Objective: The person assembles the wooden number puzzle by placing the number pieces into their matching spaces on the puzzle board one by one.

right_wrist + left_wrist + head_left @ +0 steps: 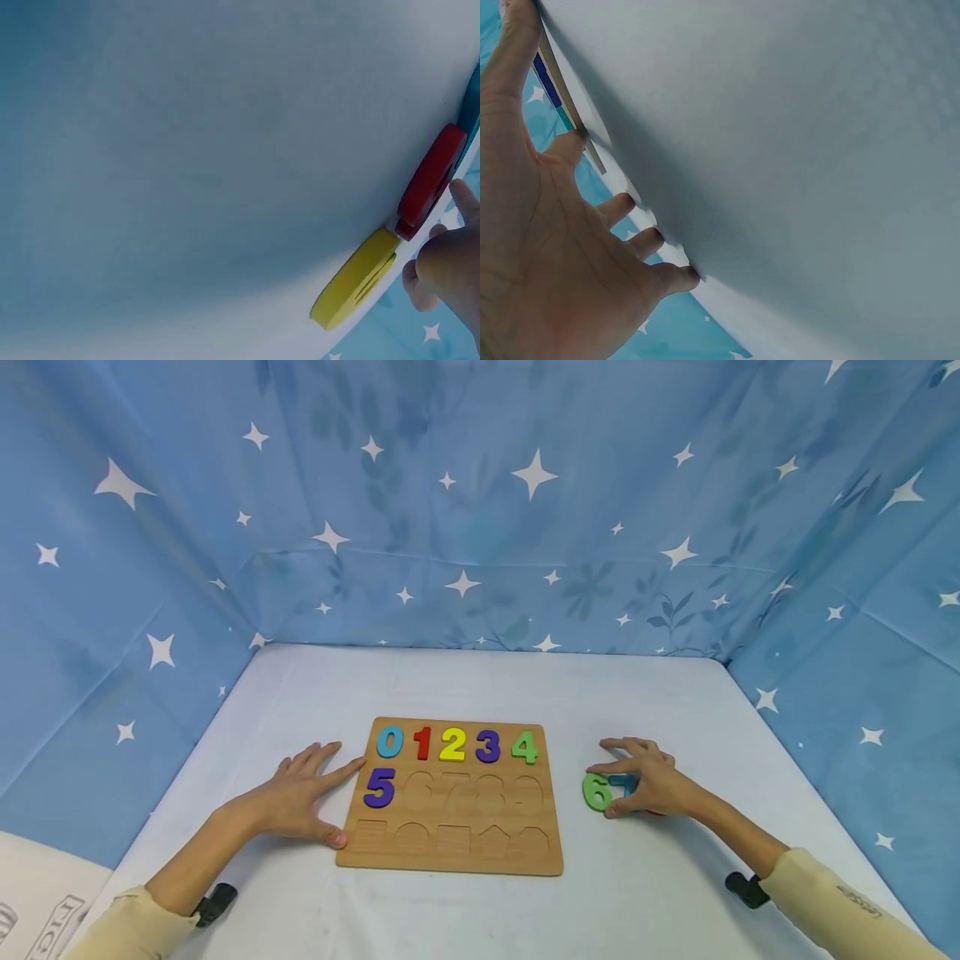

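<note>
A wooden number board (480,866) lies flat on the table. The numbers 0 to 4 fill its top row, and a purple 5 (379,787) sits at the left of the second row. My left hand (296,797) is spread beside the board, thumb and index fingertip touching its left edge. Right of the board, my right hand (652,781) spans a green number 6 (597,792), index finger at its top edge and thumb at its bottom. Under that hand, a teal number 7 (621,782) is partly covered. A red piece (433,180) and a yellow piece (356,277) lie close by.
Outlined recesses show in the board's second row, with shape recesses along the bottom row. A white cloth covers the table (480,685). Blue star-patterned curtains (465,510) stand behind it and at both sides. Dark wrist cameras (746,889) hang below the sleeves.
</note>
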Tool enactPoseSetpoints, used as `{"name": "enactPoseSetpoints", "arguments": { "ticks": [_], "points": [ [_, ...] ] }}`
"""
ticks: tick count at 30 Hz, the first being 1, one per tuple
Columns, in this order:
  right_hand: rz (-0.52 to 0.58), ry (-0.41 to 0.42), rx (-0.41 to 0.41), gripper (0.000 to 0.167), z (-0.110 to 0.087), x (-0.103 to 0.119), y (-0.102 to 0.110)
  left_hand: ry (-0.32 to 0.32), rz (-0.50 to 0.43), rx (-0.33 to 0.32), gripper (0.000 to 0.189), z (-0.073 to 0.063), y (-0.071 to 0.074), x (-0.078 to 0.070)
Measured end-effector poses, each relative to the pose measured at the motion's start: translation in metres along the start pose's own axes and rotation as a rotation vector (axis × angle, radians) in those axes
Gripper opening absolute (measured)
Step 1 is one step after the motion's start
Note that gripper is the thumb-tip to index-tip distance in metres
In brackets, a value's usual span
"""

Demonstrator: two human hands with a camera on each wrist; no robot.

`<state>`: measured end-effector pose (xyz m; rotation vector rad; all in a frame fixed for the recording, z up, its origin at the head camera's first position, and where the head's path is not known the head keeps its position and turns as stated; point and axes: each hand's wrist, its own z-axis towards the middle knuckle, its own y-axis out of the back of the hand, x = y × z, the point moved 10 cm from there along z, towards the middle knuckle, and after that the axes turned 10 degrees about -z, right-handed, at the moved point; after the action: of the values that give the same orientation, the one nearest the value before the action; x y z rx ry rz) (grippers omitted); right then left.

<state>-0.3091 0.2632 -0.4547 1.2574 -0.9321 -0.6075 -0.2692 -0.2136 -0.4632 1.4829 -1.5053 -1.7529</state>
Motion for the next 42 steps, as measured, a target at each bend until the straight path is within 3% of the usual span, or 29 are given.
{"name": "enactPoseSetpoints", "arguments": {
  "ticks": [9,18,25,30,36,42],
  "points": [
    [0.02,0.049,-0.068,0.064,0.023,0.017,0.017,0.001,0.0,0.003,0.12,-0.001,0.0,0.001],
    [0.063,0.092,-0.08,0.065,0.081,0.087,0.03,0.007,-0.021,0.011,0.119,-0.002,-0.004,0.003],
    [0.032,0.202,-0.063,0.066,0.127,0.163,0.013,0.013,0.004,0.008,0.119,0.0,-0.004,0.003],
    [-0.024,0.237,-0.051,0.066,0.14,0.2,-0.005,0.008,0.0,0.002,0.119,-0.001,-0.002,0.002],
    [-0.047,0.205,0.004,0.066,0.144,0.22,-0.032,0.002,0.009,0.0,0.12,-0.001,0.002,0.001],
    [-0.073,0.146,0.02,0.066,0.147,0.222,-0.04,-0.002,0.008,0.004,0.119,-0.001,0.002,0.0]
  ]
}}
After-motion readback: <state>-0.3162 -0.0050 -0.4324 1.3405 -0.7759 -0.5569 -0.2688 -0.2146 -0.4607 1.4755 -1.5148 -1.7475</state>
